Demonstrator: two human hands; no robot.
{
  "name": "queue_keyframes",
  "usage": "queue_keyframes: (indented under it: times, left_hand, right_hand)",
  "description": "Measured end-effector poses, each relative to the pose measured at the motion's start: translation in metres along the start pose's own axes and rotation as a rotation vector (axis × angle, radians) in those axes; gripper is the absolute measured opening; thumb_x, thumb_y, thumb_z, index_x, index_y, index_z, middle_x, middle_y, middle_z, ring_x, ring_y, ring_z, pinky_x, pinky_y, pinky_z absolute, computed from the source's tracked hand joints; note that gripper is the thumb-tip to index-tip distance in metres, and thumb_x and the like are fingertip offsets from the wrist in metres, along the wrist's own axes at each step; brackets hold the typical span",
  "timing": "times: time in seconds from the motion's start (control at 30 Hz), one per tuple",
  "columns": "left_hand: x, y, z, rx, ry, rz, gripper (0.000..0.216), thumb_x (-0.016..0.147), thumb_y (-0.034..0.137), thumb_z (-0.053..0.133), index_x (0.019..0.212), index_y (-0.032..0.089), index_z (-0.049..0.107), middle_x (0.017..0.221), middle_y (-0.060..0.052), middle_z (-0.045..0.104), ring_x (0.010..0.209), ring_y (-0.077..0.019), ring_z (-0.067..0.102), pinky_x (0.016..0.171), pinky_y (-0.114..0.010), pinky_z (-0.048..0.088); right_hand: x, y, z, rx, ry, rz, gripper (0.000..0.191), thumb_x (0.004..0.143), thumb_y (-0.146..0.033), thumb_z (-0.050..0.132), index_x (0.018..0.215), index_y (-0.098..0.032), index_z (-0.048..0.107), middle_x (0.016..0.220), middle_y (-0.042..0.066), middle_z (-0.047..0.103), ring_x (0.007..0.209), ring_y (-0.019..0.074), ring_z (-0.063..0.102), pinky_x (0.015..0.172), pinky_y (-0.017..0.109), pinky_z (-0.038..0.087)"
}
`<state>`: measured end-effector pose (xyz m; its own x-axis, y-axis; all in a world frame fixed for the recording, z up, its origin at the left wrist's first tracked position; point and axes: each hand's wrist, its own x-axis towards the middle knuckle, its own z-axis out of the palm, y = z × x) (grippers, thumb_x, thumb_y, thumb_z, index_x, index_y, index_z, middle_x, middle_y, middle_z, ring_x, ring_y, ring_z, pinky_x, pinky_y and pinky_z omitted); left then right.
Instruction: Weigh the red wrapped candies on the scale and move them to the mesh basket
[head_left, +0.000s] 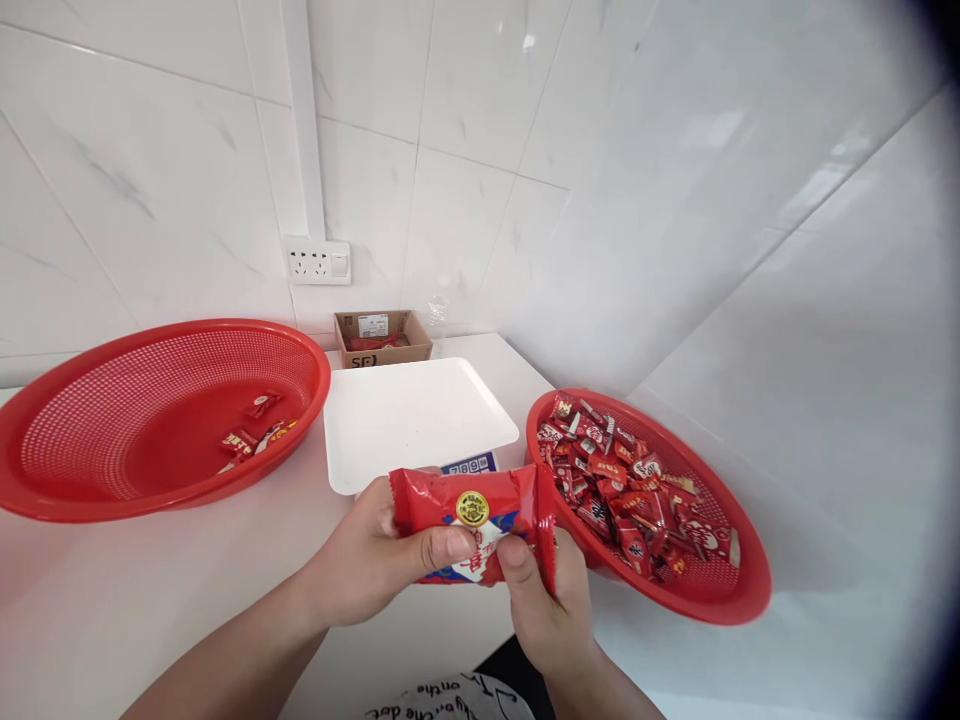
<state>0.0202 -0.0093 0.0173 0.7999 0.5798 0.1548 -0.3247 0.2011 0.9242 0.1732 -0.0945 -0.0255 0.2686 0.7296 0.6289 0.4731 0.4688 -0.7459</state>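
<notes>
Between both hands I hold a red snack packet with crimped ends, a round gold emblem and blue and white print. My left hand grips its left side, the thumb lying across the front. On the right side, my right hand is closed round the packet, its thumb pressed on the front near the other thumb. The fingers behind the packet are hidden. Just beyond it stands a scale with a white tray, part of its blue-and-white keypad showing above the packet.
At the left sits a red perforated basket with a few wrapped snacks. To the right, another red basket holds many red-wrapped snacks. A small cardboard box stands by the tiled wall, below a power socket.
</notes>
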Motion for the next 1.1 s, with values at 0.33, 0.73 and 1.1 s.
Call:
queue_keyframes:
  times: [0.33, 0.73, 1.1]
  left_hand:
    - [0.0, -0.002, -0.002, 0.239, 0.022, 0.069, 0.048, 0.084, 0.064, 0.059, 0.087, 0.016, 0.058, 0.079, 0.0, 0.055, 0.069, -0.0113, 0.048, 0.059, -0.022, 0.041]
    - [-0.002, 0.004, -0.005, 0.278, 0.11, -0.064, 0.042, 0.084, 0.057, 0.062, 0.08, 0.017, 0.052, 0.069, 0.003, 0.051, 0.058, -0.0098, 0.044, 0.05, -0.022, 0.034]
    - [0.001, 0.003, 0.0, 0.523, 0.022, -0.119, 0.04, 0.078, 0.054, 0.066, 0.074, 0.019, 0.049, 0.066, 0.003, 0.046, 0.06, -0.0128, 0.04, 0.052, -0.025, 0.032]
  right_hand:
    - [0.011, -0.009, 0.001, 0.099, -0.07, 0.031, 0.029, 0.097, -0.038, 0.051, 0.082, -0.023, 0.07, 0.059, 0.0, 0.065, 0.048, 0.0154, 0.057, 0.045, 0.025, 0.046]
    - [0.025, -0.011, -0.013, 0.364, -0.301, 0.287, 0.056, 0.082, -0.072, 0.054, 0.107, -0.025, 0.07, 0.086, 0.007, 0.069, 0.075, 0.0246, 0.064, 0.068, 0.034, 0.053]
    - [0.03, -0.016, -0.015, 0.022, -0.331, 0.226, 0.035, 0.094, -0.044, 0.054, 0.07, -0.019, 0.061, 0.066, -0.001, 0.052, 0.059, 0.013, 0.05, 0.055, 0.025, 0.038]
